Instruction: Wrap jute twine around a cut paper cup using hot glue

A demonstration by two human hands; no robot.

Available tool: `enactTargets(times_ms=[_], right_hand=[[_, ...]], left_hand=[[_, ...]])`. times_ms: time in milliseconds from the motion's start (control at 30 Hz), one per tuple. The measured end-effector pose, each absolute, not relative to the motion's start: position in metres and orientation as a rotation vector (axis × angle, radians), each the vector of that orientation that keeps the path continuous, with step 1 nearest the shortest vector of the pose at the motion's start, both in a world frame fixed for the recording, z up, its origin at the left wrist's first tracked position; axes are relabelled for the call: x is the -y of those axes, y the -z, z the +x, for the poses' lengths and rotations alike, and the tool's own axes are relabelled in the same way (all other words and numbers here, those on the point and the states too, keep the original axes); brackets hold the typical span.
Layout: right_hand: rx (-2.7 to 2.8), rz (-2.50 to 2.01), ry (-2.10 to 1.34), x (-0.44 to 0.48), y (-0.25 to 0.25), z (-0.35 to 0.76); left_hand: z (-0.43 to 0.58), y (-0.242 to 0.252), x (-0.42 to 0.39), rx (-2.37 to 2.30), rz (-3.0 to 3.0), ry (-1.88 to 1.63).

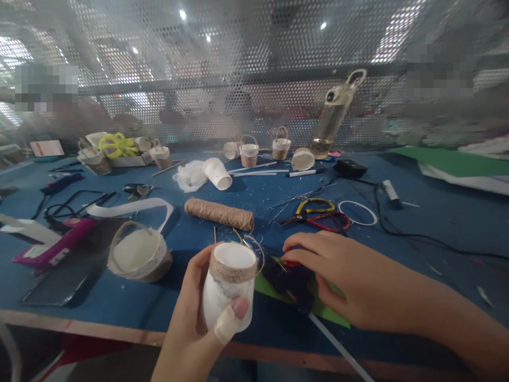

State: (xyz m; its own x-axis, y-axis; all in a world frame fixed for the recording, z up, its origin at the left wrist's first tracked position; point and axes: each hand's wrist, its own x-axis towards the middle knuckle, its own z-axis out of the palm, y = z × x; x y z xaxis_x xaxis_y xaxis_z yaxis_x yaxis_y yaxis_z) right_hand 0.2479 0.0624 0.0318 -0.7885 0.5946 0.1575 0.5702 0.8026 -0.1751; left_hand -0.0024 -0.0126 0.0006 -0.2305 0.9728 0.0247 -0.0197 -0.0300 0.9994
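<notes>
The left hand (194, 321) is holding a white cup (228, 292) up over the front edge of the tabletop (278, 345). Its fingers are wrapping one side and its thumb, with a bandage (226, 326) on it, is pressing the front. A band of brown twine (234, 271) is going round the cup near its top. The right hand (338, 276) is reaching over a dark glue gun (292, 285), with a pale glue stick (340, 342) poking out of it. Those fingers are bending, but I cannot tell if they are gripping it. A green sheet (333, 317) is lying underneath. A twine roll (218, 213) is resting behind the cup, and a little basket (137, 252) is sitting to its left.
</notes>
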Motion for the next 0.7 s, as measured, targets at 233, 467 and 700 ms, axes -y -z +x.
enactTargets(times_ms=[233, 467, 700], right_hand=[[2.836, -0.958, -0.221, -0.063, -0.027, 0.244], [2.797, -1.052, 0.003, -0.066, -0.028, 0.245], [2.733, -1.032, 0.139, -0.072, -0.035, 0.259]], left_hand=[[0.000, -0.003, 0.013, -1.374, 1.143, -1.418], [0.000, -0.004, 0.012, -1.378, 1.149, -1.422], [-0.003, 0.001, 0.011, -1.363, 1.124, -1.380]])
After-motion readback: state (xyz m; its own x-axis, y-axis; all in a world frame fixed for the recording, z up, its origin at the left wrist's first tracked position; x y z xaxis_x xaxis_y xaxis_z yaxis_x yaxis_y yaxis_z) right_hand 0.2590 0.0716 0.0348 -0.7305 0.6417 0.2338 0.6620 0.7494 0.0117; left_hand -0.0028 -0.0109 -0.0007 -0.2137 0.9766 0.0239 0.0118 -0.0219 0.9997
